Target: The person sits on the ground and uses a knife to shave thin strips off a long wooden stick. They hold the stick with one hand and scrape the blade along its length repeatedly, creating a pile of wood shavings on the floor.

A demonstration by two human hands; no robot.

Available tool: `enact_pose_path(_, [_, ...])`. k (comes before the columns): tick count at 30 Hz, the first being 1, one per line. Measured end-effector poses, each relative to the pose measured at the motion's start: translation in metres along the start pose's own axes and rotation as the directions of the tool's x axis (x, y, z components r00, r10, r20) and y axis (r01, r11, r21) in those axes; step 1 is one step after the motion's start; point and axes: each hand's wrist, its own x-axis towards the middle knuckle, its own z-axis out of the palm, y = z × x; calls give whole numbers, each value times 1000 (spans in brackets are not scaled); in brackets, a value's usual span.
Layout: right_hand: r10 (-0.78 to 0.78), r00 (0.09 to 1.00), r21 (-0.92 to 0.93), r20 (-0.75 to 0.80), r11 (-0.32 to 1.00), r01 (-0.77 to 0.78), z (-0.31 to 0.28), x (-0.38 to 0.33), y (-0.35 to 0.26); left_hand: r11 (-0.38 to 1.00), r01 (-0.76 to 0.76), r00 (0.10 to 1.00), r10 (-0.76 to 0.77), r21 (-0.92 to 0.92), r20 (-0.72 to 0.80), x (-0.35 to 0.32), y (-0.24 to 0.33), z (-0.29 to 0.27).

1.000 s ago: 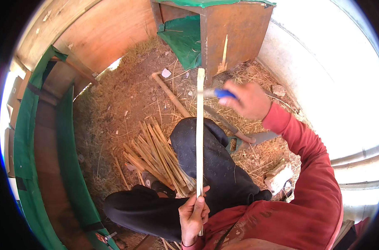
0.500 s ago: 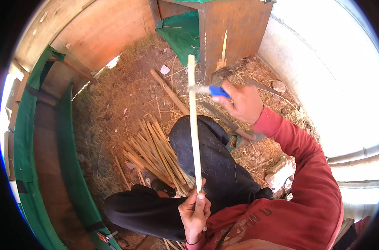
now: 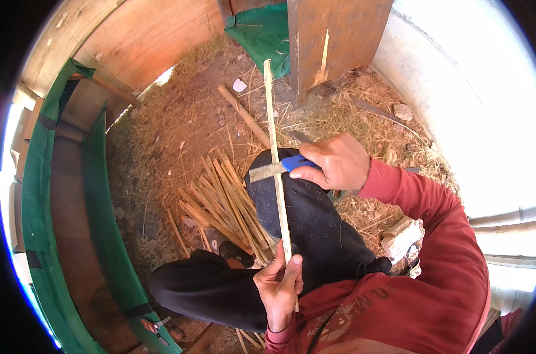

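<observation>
- A long, thin, pale bamboo strip (image 3: 275,159) ran from the left hand (image 3: 280,286), near the person's body, straight out and away past the right hand (image 3: 333,160).
- The left hand was clamped around the strip's near end, fingers curled and thumb pressed along it, seemingly to keep the strip steady and aimed outward.
- The right hand was closed on the blue handle of a knife (image 3: 280,168), with the flat blade laid crosswise against the strip about midway along, apparently set to shave or split it.
- The strip passed over the person's raised knee in black trousers (image 3: 321,224), which lay between the two hands and seemed to serve as a rest.
- Left of the hands and lower down, a bundle of similar bamboo sticks (image 3: 221,203) lay fanned on the ground, within reach of the left hand.
- Beyond the right hand stood a wooden board (image 3: 333,41) with a green cloth (image 3: 262,29) just to its left; the strip's far tip ended close to the board's edge, leaving little room forward there.
- The straw-strewn earth floor (image 3: 179,130) was open to the left of the strip.
- A pale curved wall (image 3: 486,106) closed in the right side, beyond the red sleeve (image 3: 445,236).
</observation>
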Motion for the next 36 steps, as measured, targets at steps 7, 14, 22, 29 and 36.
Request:
enact_pose_path(7, [-130, 986, -165, -104, 980, 112, 11, 19, 23, 998, 9, 999, -11, -70, -32, 4, 3, 5])
enact_pose_path(14, [-239, 948, -266, -212, 947, 180, 17, 30, 47, 994, -9, 999, 6, -105, -34, 8, 2, 4])
enact_pose_path(22, [655, 453, 5, -605, 572, -820, -114, 9, 194, 997, 39, 971, -55, -73, -233, -10, -27, -37])
enact_pose_path(29, [101, 988, 146, -118, 986, -84, -35, 17, 34, 970, -220, 975, 217, -98, -44, -12, 13, -11])
enact_pose_path(36, [-1, 998, 160, 69, 987, -10, -10, 13, 11, 991, 19, 985, 5, -134, 171, 8, -4, 9])
